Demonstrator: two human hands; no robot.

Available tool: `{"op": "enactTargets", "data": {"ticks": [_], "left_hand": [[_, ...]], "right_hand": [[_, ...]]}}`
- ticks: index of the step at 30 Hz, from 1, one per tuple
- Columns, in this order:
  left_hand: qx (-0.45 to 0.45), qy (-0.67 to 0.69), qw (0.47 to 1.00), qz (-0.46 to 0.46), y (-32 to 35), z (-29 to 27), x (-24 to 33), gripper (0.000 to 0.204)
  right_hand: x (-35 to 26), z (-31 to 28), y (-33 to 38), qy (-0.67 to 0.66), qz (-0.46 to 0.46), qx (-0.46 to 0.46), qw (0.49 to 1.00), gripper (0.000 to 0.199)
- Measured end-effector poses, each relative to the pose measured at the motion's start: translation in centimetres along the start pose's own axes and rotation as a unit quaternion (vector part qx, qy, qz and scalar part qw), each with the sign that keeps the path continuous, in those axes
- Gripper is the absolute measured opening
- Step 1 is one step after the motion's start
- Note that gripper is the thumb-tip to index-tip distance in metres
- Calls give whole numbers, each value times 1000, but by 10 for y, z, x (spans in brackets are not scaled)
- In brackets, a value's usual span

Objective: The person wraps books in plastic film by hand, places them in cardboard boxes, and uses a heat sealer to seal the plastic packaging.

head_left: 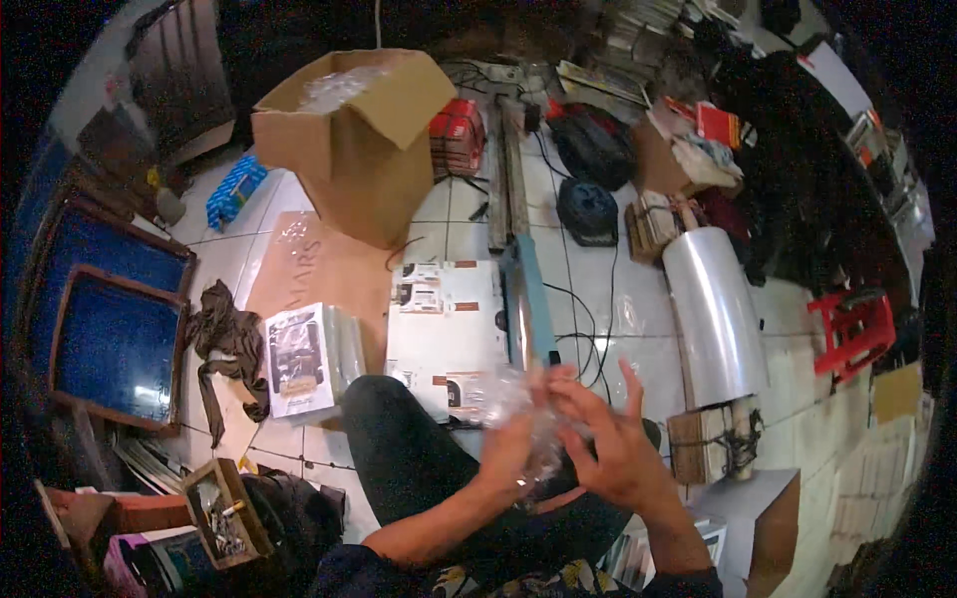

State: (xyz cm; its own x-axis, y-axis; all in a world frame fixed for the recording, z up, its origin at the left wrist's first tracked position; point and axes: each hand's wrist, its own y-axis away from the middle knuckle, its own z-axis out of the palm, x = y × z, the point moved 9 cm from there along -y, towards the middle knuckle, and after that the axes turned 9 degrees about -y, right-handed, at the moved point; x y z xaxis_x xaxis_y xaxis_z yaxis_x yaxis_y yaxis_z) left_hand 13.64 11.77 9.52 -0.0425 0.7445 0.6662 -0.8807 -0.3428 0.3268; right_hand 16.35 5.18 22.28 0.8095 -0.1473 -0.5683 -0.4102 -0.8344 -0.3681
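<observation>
A crumpled piece of clear plastic film (543,460) is between my hands, above my lap. My left hand (506,453), smeared by motion, is closed on it from the left. On the other side my right hand (626,453) touches or nearly touches the film, its fingers spread and one pointing up. Just beyond the hands lies a white board with brown and black prints (444,334). Along its right edge runs a long blue-grey bar (536,304). Left of the board, a stack of printed sheets in clear plastic (299,367) rests partly on flat brown cardboard (289,264).
An open cardboard box (364,174) with clear plastic inside stands at the back. To the right are a large plastic film roll (713,309), loose black cables (598,329) and a red stool (852,329). Blue framed panels (125,344), dark cloth (229,334) and a wooden box (224,513) lie left.
</observation>
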Motion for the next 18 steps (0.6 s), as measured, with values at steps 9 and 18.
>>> {"op": "enactTargets", "data": {"ticks": [9,18], "left_hand": [[247,78,892,369,41,-154,193,27],[-71,-209,841,495,-53,-152,393,26]], "right_hand": [[6,60,-257,-7,-82,155,984,70],[91,132,-402,231,10,56,971,80]]}}
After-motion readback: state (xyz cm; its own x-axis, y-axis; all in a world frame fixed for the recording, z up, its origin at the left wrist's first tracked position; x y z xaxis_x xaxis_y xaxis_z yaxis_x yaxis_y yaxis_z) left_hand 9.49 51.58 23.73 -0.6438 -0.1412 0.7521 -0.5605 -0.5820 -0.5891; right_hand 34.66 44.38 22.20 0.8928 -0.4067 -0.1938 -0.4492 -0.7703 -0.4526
